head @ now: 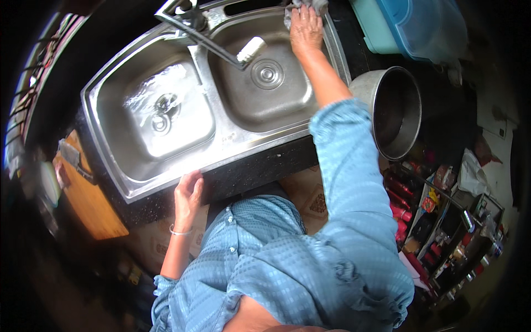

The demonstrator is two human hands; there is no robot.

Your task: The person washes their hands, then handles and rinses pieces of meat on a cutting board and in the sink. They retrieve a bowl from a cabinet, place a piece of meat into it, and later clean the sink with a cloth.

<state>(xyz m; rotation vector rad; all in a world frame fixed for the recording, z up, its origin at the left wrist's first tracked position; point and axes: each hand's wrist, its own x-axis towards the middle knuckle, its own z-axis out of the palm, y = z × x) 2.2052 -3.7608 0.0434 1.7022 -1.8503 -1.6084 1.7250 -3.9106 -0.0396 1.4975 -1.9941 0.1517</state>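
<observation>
A double-bowl stainless steel sink (226,124) lies before me. My right hand (307,31) presses a crumpled greyish cloth (319,6) onto the far right corner of its rim. At the near rim, my left hand (188,193) rests its fingertips on the edge and holds nothing. A squared metal faucet (203,39) reaches over the right bowl (240,95), where a drain strainer (267,74) sits. Beside the spout's tip shows a bright whitish, roughly cylindrical piece (252,49); I cannot tell whether it is attached. Water glints in the left bowl (128,99).
Right of the sink, a large metal pot (365,89) lies tilted, its mouth facing right. A blue plastic bin (398,25) stands behind it. At left, a cleaver (72,155) rests on a wooden cutting board (93,207). A cluttered rack (439,224) is at lower right.
</observation>
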